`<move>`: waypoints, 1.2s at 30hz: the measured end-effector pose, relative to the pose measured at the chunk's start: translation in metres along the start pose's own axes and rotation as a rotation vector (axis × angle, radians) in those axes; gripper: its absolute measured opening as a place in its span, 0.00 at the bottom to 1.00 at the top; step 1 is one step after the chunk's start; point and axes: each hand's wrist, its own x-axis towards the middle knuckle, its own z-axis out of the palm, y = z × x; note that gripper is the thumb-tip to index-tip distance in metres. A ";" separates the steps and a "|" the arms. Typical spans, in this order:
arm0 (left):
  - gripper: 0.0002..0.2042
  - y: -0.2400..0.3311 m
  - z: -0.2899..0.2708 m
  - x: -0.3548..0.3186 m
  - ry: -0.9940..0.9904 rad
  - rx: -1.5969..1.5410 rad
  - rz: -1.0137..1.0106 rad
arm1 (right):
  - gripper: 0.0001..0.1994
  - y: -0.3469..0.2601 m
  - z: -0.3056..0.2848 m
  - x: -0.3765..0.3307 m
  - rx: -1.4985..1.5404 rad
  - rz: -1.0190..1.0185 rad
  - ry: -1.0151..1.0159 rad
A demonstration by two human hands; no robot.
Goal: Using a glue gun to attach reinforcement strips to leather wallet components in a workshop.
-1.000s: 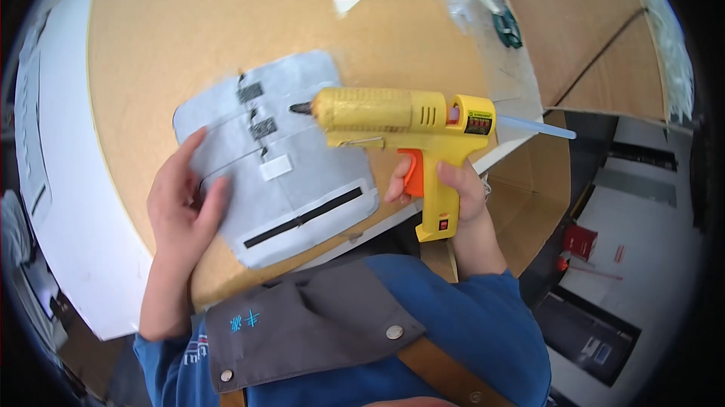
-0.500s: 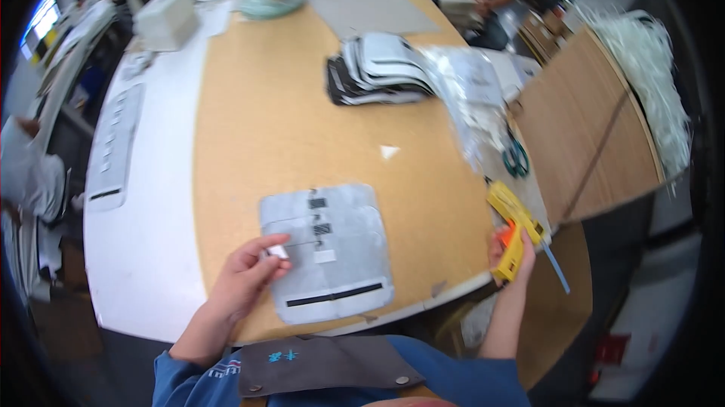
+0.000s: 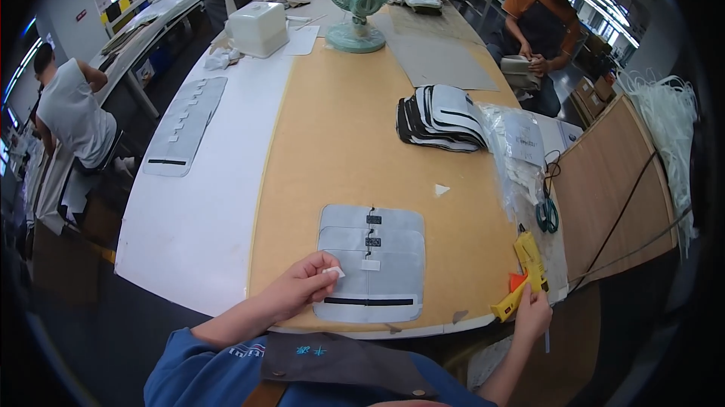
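Note:
A rounded grey fabric panel lies in front of me, its layers overlapping. Down its middle run two dark patterned patches and a small white square; a black strip crosses its lower part. My left hand, at the panel's left edge, pinches a small white piece between thumb and fingertips. At the table's right edge is a yellow glue gun with an orange trigger, its nozzle pointing away from me. My right hand has its fingers closed at the gun's handle; part of the grip is hidden.
A stack of grey and black panels sits farther back, beside plastic bags and green-handled scissors. Another grey panel lies left. Beyond stand a green fan and white box. A wooden board rises right. Other people work around.
The view has tilted up and shifted left, so the table sits lower and more to the right. My left hand still holds the white piece; my right hand sits lower on the gun's handle.

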 end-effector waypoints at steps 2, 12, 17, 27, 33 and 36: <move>0.05 0.000 0.006 0.002 -0.043 0.169 -0.063 | 0.16 -0.030 -0.005 -0.018 0.288 -0.111 -0.086; 0.10 -0.005 0.043 0.010 -0.094 0.581 0.134 | 0.10 -0.176 -0.008 -0.116 1.175 -0.744 -0.905; 0.11 0.009 0.039 0.010 -0.159 0.745 0.113 | 0.07 -0.175 -0.010 -0.118 1.273 -0.594 -1.015; 0.17 0.008 0.022 0.036 -0.122 0.808 0.311 | 0.04 -0.192 -0.002 -0.099 1.154 -0.511 -0.997; 0.14 0.022 -0.015 0.060 0.139 1.309 0.541 | 0.06 -0.223 0.011 -0.069 0.948 -0.401 -0.913; 0.09 0.014 -0.023 0.071 0.163 1.376 0.691 | 0.08 -0.236 0.022 -0.062 0.863 -0.477 -0.944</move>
